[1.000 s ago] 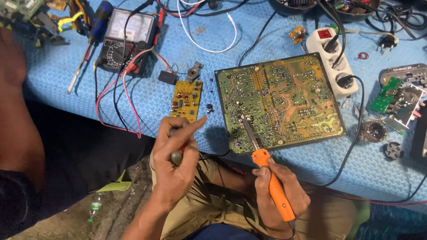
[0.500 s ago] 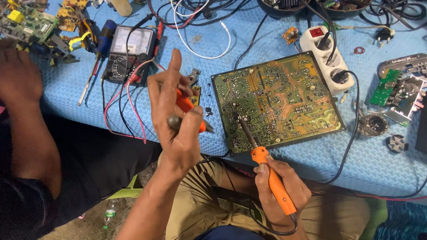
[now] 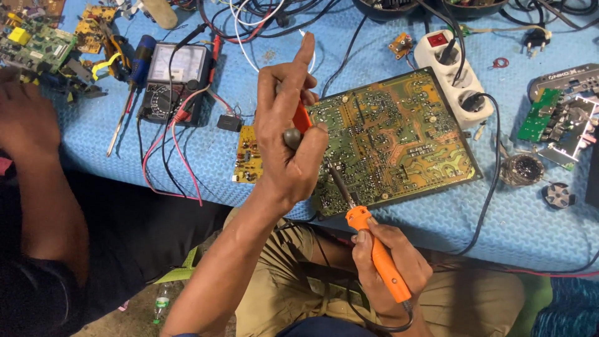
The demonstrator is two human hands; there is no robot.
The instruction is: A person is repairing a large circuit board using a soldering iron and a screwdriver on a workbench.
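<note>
The soldering iron [image 3: 373, 253] with the orange handle sits in the person's right hand [image 3: 393, 268], fingers wrapped tight around the handle, its dark tip angled up toward 11 o'clock and landing on the lower left edge of the big green circuit board [image 3: 393, 140] (can't tell if it's actually touching a joint there). The left hand [image 3: 290, 137] is raised above the board's left edge, closed around a small orange-handled tool [image 3: 299, 118] with a dark round knob at its end, index finger sticking straight up toward 12 o'clock. Just at 9 o'clock from that hand lies a small yellow circuit board [image 3: 248, 156], and further out in the same direction an analog multimeter [image 3: 171, 81] with red and black leads trailing across the blue table cover [image 3: 530, 231]. At 1 o'clock from the big board there's a white power strip [image 3: 455, 65] with a red switch and two plugs in it. Far out at 9 o'clock, another person's hand [image 3: 28, 122] rests on the table near a pile of boards.
</note>
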